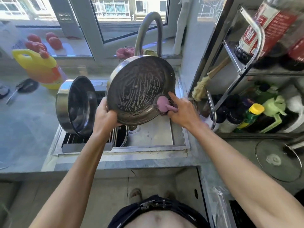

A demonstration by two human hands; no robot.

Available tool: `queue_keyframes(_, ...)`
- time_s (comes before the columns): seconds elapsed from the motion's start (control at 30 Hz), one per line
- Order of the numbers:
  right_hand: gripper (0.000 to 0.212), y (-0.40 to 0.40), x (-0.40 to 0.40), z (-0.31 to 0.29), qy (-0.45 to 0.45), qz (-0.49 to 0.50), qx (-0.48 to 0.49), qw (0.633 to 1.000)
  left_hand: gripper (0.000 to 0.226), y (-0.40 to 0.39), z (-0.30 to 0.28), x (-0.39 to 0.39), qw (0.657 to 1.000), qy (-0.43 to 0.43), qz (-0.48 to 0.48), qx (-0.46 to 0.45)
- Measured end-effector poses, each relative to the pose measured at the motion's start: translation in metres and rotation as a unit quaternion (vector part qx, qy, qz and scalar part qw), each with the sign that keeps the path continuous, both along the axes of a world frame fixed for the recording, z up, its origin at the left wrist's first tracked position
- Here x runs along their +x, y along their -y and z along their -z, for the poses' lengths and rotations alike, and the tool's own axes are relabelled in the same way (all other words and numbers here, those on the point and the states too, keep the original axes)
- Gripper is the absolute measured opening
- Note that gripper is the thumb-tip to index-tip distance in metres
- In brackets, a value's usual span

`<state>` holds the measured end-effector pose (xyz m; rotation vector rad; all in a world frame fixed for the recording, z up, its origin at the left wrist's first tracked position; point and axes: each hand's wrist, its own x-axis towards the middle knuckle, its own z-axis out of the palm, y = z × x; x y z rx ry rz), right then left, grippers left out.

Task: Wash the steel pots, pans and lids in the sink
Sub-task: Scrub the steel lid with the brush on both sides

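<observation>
A steel pan [139, 86] is tilted up over the sink [153, 134], its dark inside streaked with soapy foam and facing me. My left hand [105, 116] grips its lower left rim. My right hand [182, 111] pinches a pink scrubbing cloth [162, 104] against the pan's lower right rim, index finger stretched along the edge. A second steel pot [75, 104] lies on its side on the rack at the sink's left. The curved edge of another steel piece [125, 135] shows in the basin below the pan.
The curved faucet [151, 30] rises behind the pan. A yellow detergent jug [39, 68] stands on the left counter. A metal shelf [250, 63] with bottles and a brush [202, 86] is at the right. A glass lid [276, 160] lies on the right counter.
</observation>
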<state>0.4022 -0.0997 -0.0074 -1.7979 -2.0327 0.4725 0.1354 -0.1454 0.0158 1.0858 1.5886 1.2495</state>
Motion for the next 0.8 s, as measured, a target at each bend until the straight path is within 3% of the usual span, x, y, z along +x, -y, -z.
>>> queue_keyframes(0.1, 0.065, 0.000, -0.016, 0.008, -0.126, 0.015, -0.057, 0.990, 0.026, -0.003, -0.010, -0.006, 0.996, -0.071, 0.060, 0.017)
queue_keyframes(0.2, 0.041, 0.004, -0.025, 0.013, -0.315, 0.083, -0.067, 0.943, 0.018, 0.001, -0.018, -0.003, 0.992, -0.080, 0.079, 0.062)
queue_keyframes(0.27, 0.026, 0.008, -0.027, 0.020, -0.357, 0.134, -0.036, 0.924, 0.027, 0.006, -0.018, 0.009, 0.996, -0.025, 0.030, 0.082)
queue_keyframes(0.4, 0.036, 0.024, -0.048, 0.021, -0.432, 0.197, -0.063, 0.878, 0.037, 0.021, 0.007, 0.049, 0.994, 0.089, -0.004, 0.062)
queue_keyframes(0.47, 0.024, 0.031, -0.061, 0.020, -0.456, 0.190, -0.082, 0.866, 0.041, 0.020, 0.020, 0.066, 0.991, 0.134, -0.014, 0.023)
queue_keyframes(0.6, 0.013, 0.042, -0.065, 0.019, -0.397, 0.137, -0.105, 0.902, 0.045, 0.005, 0.033, 0.075, 0.979, 0.191, -0.066, -0.014)
queue_keyframes(0.7, 0.016, 0.043, -0.048, 0.005, -0.310, 0.094, -0.132, 0.937, 0.038, 0.008, 0.029, 0.068, 0.987, 0.134, -0.084, 0.037)
queue_keyframes(0.8, 0.023, 0.039, -0.024, -0.014, -0.179, 0.064, -0.022, 0.982, 0.032, 0.014, 0.020, 0.065, 0.990, 0.043, -0.093, 0.099)
